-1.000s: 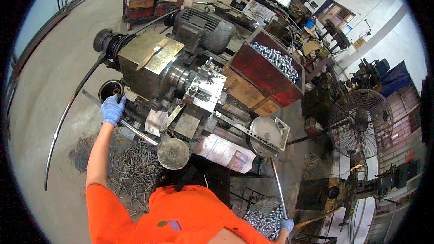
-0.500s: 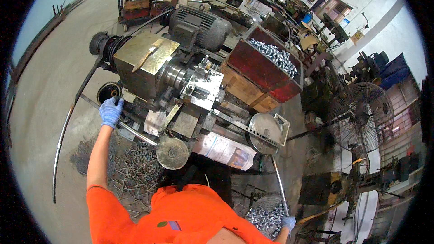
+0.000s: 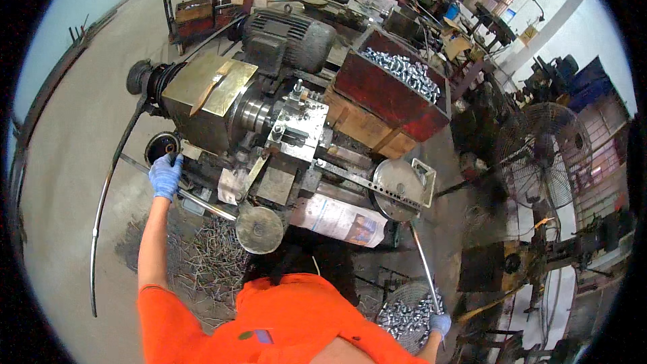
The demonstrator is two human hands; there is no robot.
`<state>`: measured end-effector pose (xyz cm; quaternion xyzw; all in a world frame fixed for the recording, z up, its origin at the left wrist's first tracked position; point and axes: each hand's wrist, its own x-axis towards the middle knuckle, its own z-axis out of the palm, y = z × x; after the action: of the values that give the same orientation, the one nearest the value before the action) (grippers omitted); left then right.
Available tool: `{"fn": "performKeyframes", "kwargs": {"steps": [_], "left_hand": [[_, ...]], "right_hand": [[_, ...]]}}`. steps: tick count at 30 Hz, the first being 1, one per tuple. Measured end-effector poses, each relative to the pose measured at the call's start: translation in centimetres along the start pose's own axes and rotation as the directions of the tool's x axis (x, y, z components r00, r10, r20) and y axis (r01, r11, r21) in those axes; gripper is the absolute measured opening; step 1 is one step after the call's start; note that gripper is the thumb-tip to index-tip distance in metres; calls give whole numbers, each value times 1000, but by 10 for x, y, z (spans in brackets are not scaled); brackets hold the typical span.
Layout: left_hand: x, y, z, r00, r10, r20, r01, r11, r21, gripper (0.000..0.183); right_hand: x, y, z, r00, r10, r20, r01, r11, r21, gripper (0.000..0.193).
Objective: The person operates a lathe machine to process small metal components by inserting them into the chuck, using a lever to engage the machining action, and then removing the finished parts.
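My left hand (image 3: 165, 176), in a blue glove, is at the near rim of a round black bowl (image 3: 162, 147) on the left of a lathe-like machine (image 3: 209, 87). Its fingers are bent together there; whatever they pinch is too small to make out. A shiny metal rod (image 3: 209, 205) runs from beside that wrist to a round grey disc (image 3: 259, 230). At the lower right my right hand (image 3: 440, 324), gloved too, is wrapped round the end of a long metal lever (image 3: 425, 266). The lever rises toward a larger round plate (image 3: 395, 189). Beside this hand lies a wire basket (image 3: 397, 295) of small shiny metal parts.
Behind the machine, a red metal bin (image 3: 384, 91) full of shiny parts rests on a wooden crate (image 3: 367, 125). A large motor (image 3: 286, 39) stands at the back. Metal scraps (image 3: 212, 256) litter the floor. A caged fan (image 3: 544, 152) stands to the right.
The whole view has shifted slightly. Both hands keep nearly the same places, the left at the black bowl and the right on the lever.
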<state>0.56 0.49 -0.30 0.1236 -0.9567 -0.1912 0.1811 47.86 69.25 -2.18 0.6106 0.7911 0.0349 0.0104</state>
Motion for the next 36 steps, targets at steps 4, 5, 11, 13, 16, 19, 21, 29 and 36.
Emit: {"fn": "performKeyframes", "kwargs": {"steps": [4,5,11,13,16,19,21,29,36], "left_hand": [[6,-3,6,1000,1,24,0,999,-32,36],[4,1,3,1000,-6,23,6,1000,-20,36],[5,-5,7,1000,-16,15,16,1000,-8,35],[7,-9,9,998,-33,49,34,999,-24,34],[6,-6,9,998,-31,45,33,999,-31,34],[7,-9,14,1000,13,-9,-14,1000,-22,34],[7,-12,15,1000,20,-20,-21,1000,-11,34],[8,-13,16,1000,20,-16,-21,998,-60,33],[9,-16,16,999,-22,28,23,999,-32,34]], "right_hand": [[14,22,25,996,66,60,-64,997,-32,48],[10,16,21,996,70,49,-70,998,-3,48],[6,12,14,995,31,95,-31,999,-9,41],[4,9,15,993,68,97,-68,998,-8,39],[4,12,17,992,95,83,-94,995,-10,38],[4,16,21,991,92,97,-91,996,-19,36],[-1,8,11,987,67,146,-61,997,-41,35],[-18,-8,-9,988,91,124,-92,996,9,37],[-22,-10,-7,979,155,132,-152,988,-29,37]]}}
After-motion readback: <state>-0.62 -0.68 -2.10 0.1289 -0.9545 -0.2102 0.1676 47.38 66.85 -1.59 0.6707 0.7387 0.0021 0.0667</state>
